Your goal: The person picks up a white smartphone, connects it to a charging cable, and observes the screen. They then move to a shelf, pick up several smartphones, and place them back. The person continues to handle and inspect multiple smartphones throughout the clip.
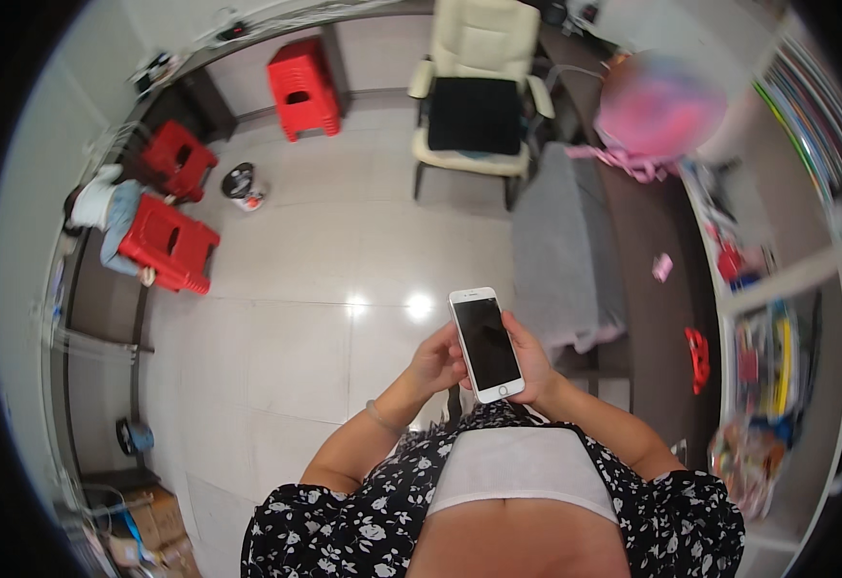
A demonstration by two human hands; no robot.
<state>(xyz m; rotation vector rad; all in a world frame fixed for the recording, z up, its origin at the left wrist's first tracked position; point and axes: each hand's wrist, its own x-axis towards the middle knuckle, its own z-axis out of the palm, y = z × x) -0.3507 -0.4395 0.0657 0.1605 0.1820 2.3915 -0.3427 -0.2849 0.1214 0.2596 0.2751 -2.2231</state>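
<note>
A white smartphone (487, 345) with a dark screen is held upright in front of me, tilted slightly, its round button at the lower end. My left hand (437, 360) grips its left edge, fingers curled behind it. Around the right edge, my right hand (529, 358) is closed, with the thumb along the side. Parts of the fingers of both hands are hidden behind the phone. A thin bracelet (379, 416) circles my left wrist.
Red plastic stools (303, 89) stand at the far left, and a small seated child-like figure or doll (113, 212) is by one. A cream office chair (479, 96) is at the back. Right, a dark bench (657, 318) runs beside shelves (729, 308); grey cloth (565, 241) drapes near it.
</note>
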